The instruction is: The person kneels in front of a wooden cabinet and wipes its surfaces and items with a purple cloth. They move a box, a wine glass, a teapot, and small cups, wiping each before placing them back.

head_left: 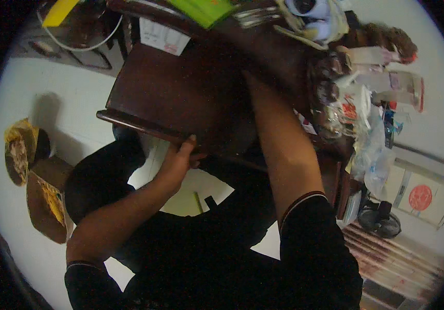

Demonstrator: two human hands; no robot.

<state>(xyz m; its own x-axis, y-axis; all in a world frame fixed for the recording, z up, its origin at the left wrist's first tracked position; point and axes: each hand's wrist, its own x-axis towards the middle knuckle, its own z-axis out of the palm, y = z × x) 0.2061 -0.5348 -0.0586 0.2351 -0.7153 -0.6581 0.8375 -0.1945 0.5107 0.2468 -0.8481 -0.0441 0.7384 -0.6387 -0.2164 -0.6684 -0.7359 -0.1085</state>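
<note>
My left hand (179, 161) grips the near edge of a dark brown wooden panel (160, 89), its thumb on top and its fingers curled under the rounded lip. Whether the panel is a door, a drawer or a tabletop is too dark to tell. My right forearm (284, 135) stretches forward over the right side of the panel into deep shadow. The right hand itself is hidden there, so what it touches does not show. A white printed paper (164, 37) lies at the panel's far end, with a bright green object (204, 11) beyond it.
Jars and plastic bags (373, 162) crowd the right side. Below them stand a round black object (379, 219) and a pale box with a red circle (419, 197). On the left floor sit a cardboard box (45, 209) holding yellow things and a bag-lined container (20, 155).
</note>
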